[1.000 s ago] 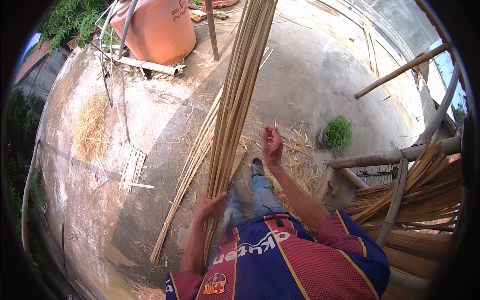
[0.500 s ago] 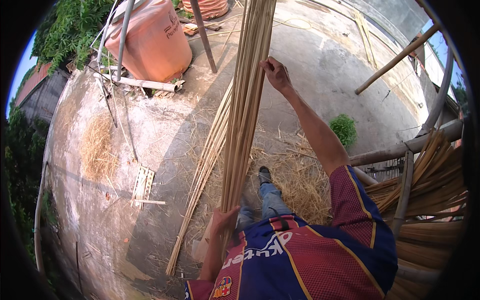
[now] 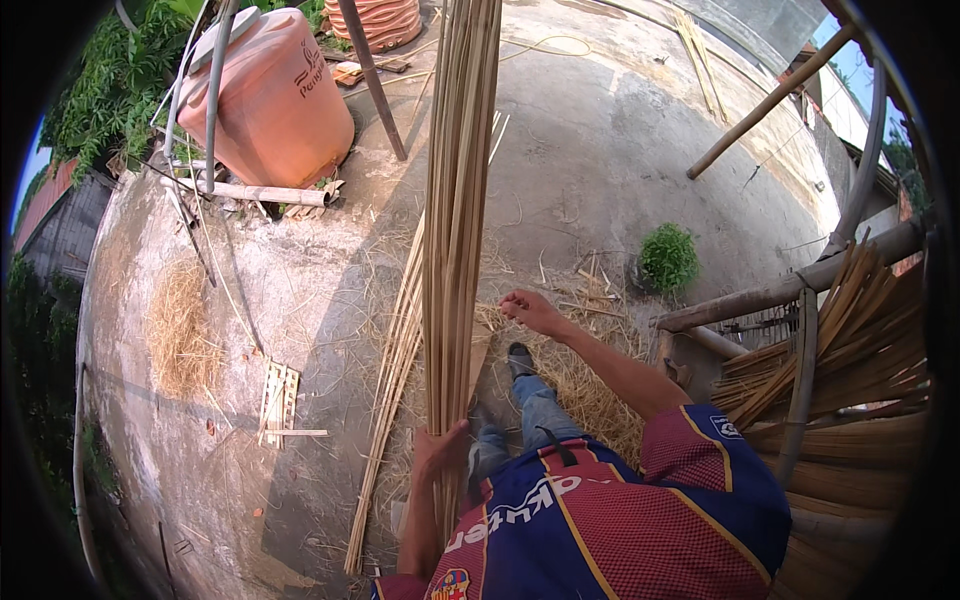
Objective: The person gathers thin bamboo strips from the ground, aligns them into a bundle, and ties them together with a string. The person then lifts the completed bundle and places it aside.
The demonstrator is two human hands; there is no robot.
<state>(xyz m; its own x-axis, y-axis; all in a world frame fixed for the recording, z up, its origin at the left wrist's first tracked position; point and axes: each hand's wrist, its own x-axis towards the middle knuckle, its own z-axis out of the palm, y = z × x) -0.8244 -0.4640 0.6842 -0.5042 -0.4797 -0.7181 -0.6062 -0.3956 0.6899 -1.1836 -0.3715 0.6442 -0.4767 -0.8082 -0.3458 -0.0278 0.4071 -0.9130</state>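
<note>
While the bundle of bamboo strips (image 3: 455, 250) is held upright close in front of the body, its lower part is gripped by the left hand (image 3: 437, 455), whose fingers are wrapped around the strips just above the red and blue shirt (image 3: 620, 530). From that grip the bundle is seen running straight up past the top edge of the view. Just to the right of the bundle, the right hand (image 3: 530, 310) is stretched out at the end of a bare forearm; its fingers are loosely curled and slightly apart, nothing is clamped between them, and whether the strips are touched by the fingertips cannot be told. Below this hand a jeans-clad leg and a dark shoe (image 3: 520, 358) are set on scattered dry straw (image 3: 580, 380). More loose strips (image 3: 385, 400) are laid slanting on the concrete floor (image 3: 600, 160) just left of the held bundle. A small slatted wooden piece (image 3: 278, 395) is seen further left, and a heap of dry grass (image 3: 180, 330) beyond it. At the right, stacked bamboo slats (image 3: 850, 340) are rested against a pole (image 3: 790, 285), with a small green plant (image 3: 668, 257) near it. Farthest off, an orange water tank (image 3: 275, 95) is placed at the upper left
</note>
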